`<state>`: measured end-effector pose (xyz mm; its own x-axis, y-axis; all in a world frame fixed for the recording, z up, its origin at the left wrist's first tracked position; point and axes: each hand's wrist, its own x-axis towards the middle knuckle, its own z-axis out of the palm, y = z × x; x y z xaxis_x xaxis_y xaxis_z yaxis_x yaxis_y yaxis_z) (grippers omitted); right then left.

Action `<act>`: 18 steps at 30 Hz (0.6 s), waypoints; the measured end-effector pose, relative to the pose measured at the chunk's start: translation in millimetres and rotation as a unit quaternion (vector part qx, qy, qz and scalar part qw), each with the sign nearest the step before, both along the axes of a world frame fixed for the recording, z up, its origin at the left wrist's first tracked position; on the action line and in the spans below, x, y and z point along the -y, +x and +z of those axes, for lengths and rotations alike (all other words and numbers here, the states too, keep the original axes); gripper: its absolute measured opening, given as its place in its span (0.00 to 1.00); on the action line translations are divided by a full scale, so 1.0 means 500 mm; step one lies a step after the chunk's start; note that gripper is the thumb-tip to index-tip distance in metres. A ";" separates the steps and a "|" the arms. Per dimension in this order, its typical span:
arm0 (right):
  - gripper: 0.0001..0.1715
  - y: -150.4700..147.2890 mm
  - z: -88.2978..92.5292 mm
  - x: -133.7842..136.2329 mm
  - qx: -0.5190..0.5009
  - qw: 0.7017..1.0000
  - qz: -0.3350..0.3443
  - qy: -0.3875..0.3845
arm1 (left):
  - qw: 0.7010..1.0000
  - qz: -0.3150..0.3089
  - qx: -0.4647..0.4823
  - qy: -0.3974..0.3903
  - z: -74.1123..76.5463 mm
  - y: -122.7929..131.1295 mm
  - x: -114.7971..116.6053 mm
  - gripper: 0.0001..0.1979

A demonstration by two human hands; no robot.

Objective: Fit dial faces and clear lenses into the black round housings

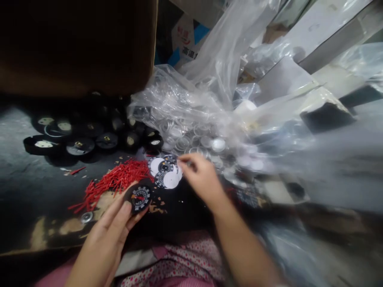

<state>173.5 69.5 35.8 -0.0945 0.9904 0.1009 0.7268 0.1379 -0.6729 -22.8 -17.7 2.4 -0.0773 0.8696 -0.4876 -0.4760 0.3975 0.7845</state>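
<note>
My left hand (112,225) holds a round black gauge (138,197) with a white dial and a red needle, gripped by thumb and fingers near the table's front edge. My right hand (200,177) reaches forward with its fingertips pinched over a small pile of round dial faces (165,171), some white, some black-printed. What the fingertips hold, if anything, is too blurred to name. A heap of thin red needles (116,181) lies just left of the dial faces.
Several black gauge bodies (89,139) lie at the back left under a brown cardboard box (77,44). A clear plastic bag (206,119) with clear round covers spreads behind my right hand. A metal washer (87,217) lies by the front edge. Grey blocks (326,113) stand at right.
</note>
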 end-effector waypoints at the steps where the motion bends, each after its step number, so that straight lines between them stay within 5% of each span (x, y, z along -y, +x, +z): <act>1: 0.12 0.027 -0.012 -0.018 0.052 0.997 -0.061 0.016 | 0.999 0.008 0.031 -0.015 0.007 0.003 -0.005 0.15; 5: 0.24 0.096 -0.042 -0.058 0.103 0.989 -0.101 0.014 | 0.988 0.015 0.141 -0.056 0.010 0.013 -0.012 0.12; 9: 0.17 0.082 -0.022 -0.031 0.051 0.994 -0.092 0.025 | 0.979 0.007 0.187 -0.080 0.001 0.013 -0.013 0.13; 14: 0.15 -0.025 0.020 0.052 -0.133 0.983 0.094 -0.090 | 0.983 -0.001 0.173 -0.066 0.005 0.016 -0.013 0.15; 18: 0.18 -0.092 0.014 0.085 -0.119 0.978 0.171 -0.033 | 0.995 -0.002 0.092 -0.022 -0.007 0.019 -0.005 0.16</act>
